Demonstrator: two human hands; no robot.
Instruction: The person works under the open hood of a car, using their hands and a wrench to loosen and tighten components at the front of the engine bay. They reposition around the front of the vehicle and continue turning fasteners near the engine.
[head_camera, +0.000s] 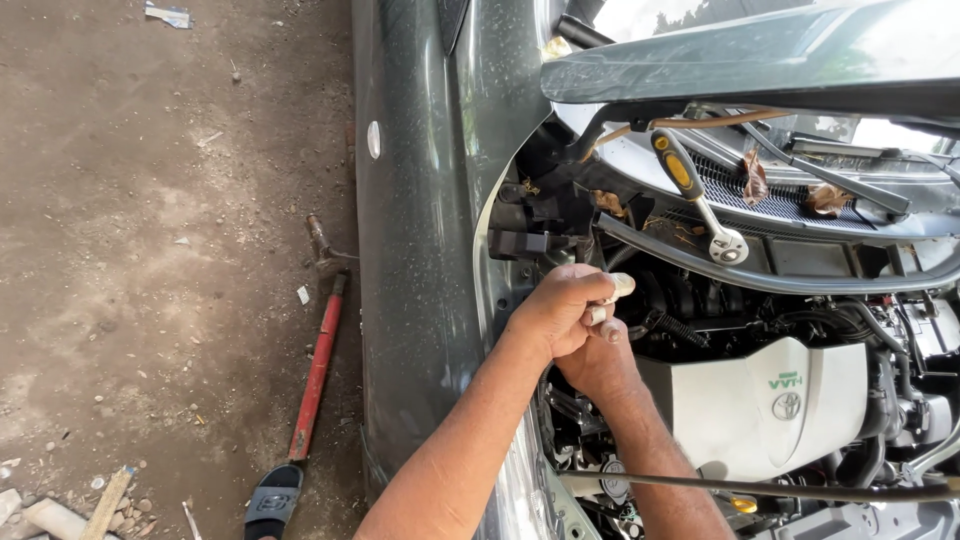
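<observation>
**Op:** Dirt ground on my left, dark grey car straight ahead, its hood up. I'm leaning over the engine bay from the fender side.

**Eng:** Hands?

**Op:** Both mine, stacked at the bay's near edge. Left hand on top, fist curled tight round a pale, whitish cylinder-shaped part. Its rounded end pokes out past my fingers. Right hand sits just under the left, touching it, reaching down into the bay.

**Eng:** Right hand holding anything?

**Op:** Cannot tell. Fingers are hidden by the left fist and the engine parts.

**Eng:** Where's the part relative to the engine?

**Op:** Above the gap between the fender and the white engine cover, close to a black ribbed hose.

**Eng:** Tools?

**Op:** Ratchet with a yellow and black handle lies up on the cowl by the wipers, well apart from my hands. Thin prop rod crosses low in front. Red long-handled tool lies on the dirt beside the car, a dark sandal at its near end.
</observation>
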